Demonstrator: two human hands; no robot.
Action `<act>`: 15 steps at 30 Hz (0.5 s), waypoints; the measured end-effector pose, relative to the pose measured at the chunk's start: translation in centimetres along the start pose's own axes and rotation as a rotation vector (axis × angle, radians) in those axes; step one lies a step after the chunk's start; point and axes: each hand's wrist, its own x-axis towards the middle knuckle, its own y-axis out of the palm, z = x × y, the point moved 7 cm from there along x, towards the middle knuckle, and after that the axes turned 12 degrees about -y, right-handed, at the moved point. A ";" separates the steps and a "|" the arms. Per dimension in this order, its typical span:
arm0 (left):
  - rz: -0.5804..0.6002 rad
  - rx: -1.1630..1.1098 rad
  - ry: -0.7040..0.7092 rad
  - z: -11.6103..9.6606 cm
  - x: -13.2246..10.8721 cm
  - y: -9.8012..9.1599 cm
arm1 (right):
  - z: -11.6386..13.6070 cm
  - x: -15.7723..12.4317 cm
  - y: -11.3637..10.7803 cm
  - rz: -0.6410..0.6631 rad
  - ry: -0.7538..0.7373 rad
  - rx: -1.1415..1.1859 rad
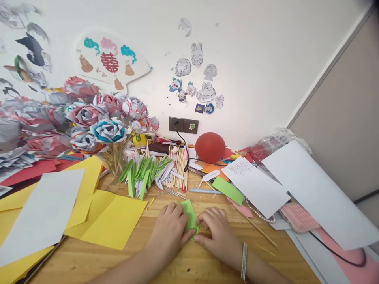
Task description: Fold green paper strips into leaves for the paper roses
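A small piece of folded green paper [190, 215] lies on the wooden table between my two hands. My left hand [171, 225] rests over its left side, fingers curled and thumb pressing near the lower edge. On the right, my right hand [215, 232] has its thumb and index finger pinched at the paper's lower right edge. A silvery bracelet [244, 260] circles my right wrist. Behind the hands stands a bunch of folded green and white paper strips [142, 175], next to wooden sticks [179, 167].
Yellow sheets [115, 221] and a white sheet [47, 213] lie at the left, below paper flowers [109, 130]. A red balloon [210, 147] sits at the back. White papers [256, 185], a pink keyboard [299, 217] and a loose stick [257, 228] are at the right.
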 end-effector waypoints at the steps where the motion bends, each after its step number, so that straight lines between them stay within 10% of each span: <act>1: -0.002 0.004 -0.002 0.0 0.0 0.0 | 0.0 0.0 0.0 -0.004 0.010 -0.005; 9: -0.125 0.206 -0.054 1.5 0.5 -2.1 | -0.2 -0.1 0.1 -0.023 0.018 0.018; 15: -0.125 -0.096 0.215 0.9 0.0 -1.4 | -0.3 -0.2 0.2 -0.055 -0.008 0.007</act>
